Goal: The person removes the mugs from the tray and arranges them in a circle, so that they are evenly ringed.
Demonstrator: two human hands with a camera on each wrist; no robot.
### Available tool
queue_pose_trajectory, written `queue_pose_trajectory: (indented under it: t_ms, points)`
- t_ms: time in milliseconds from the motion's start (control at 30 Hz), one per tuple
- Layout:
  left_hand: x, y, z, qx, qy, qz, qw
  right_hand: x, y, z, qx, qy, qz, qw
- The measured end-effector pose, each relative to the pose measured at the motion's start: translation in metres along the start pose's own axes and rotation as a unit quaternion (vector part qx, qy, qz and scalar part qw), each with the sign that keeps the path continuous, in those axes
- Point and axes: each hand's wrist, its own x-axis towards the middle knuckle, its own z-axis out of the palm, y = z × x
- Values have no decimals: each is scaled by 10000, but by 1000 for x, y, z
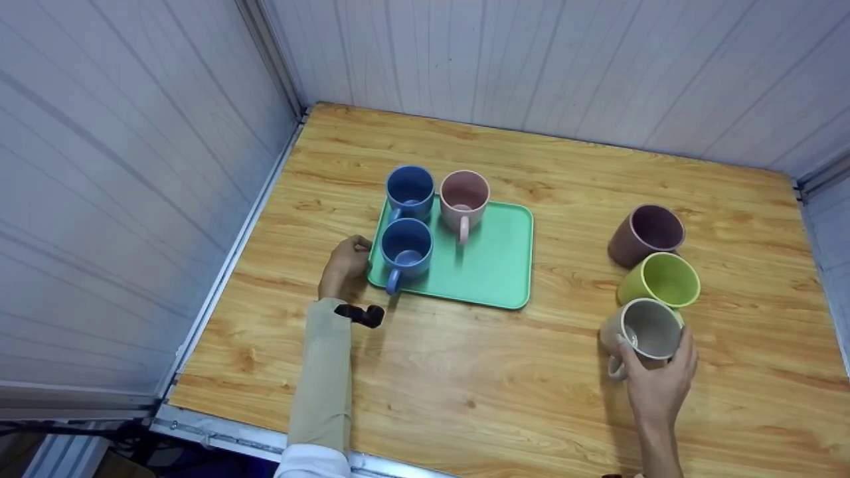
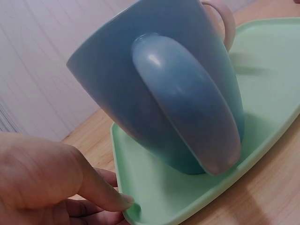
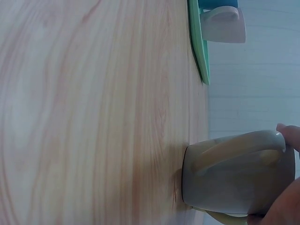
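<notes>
My left hand [image 1: 348,260] pinches the left edge of a green tray [image 1: 498,272]; in the left wrist view its thumb [image 2: 110,199] lies over the rim near a corner. Two blue mugs stand at the tray's left side, a near blue mug [image 1: 406,247] and a far blue mug [image 1: 410,189]. Beside the far one is a pink mug [image 1: 465,196], handle toward me. Over on the right, my right hand [image 1: 659,388] grips a grey mug [image 1: 652,330] from the near side, thumb and fingers spread around its rim. The right wrist view shows the grey mug's handle [image 3: 239,147].
Just beyond the grey mug stand a yellow-green mug [image 1: 671,279] and a dark purple mug [image 1: 627,242], close together in a row. Pale panel walls [image 1: 465,66] enclose the wooden table [image 1: 451,385] at the back and sides. Bare wood lies between tray and right-hand mugs.
</notes>
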Motion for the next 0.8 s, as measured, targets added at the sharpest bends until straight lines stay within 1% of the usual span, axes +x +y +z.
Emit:
queue_pose_trajectory:
  t_ms: [200,267,467,500,800]
  points:
    - [2,0,-2,305,99,26,9995,-1,1,2,-34,21,-95,9999]
    - [2,1,-2,311,120,-23,9994,-1,0,3,-9,20,-140,9999]
    - [2,0,-2,450,91,23,9989,-1,0,7,8,-15,-228,9997]
    - [2,-1,-2,478,45,55,9988,-1,0,8,4,-15,-238,9997]
    - [2,0,0,457,109,166,9988,-1,0,11,-52,38,-283,9996]
